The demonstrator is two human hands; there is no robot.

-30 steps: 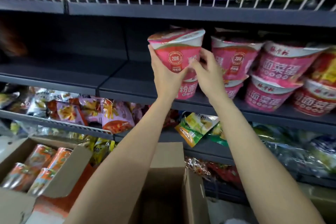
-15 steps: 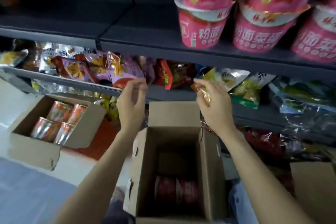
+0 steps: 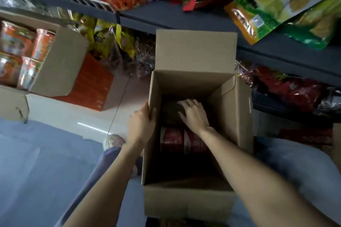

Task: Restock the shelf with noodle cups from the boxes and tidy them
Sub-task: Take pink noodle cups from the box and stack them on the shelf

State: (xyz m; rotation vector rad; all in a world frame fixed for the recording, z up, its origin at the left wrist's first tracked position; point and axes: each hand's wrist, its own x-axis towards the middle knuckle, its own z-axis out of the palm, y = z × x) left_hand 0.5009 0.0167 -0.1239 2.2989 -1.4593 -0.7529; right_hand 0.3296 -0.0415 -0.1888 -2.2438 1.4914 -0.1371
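An open cardboard box (image 3: 232, 108) stands on the floor below me. Deep inside it lie red noodle cups (image 3: 175, 139) on their sides. My right hand (image 3: 193, 114) is down inside the box with fingers spread, above the cups and holding nothing. My left hand (image 3: 141, 125) grips the box's left wall at its top edge, thumb inside. The shelf with the pink cups is out of view.
A second open box (image 3: 60, 64) at the left holds orange noodle cups (image 3: 18, 53). An orange carton (image 3: 88, 83) lies beside it. Dark shelves (image 3: 184, 18) with snack bags (image 3: 267, 3) run across the top. My knees flank the box.
My hands left the pink cup on the shelf and came down. The view dropped to the floor box. The right hand went inside the box and the left took hold of its wall.
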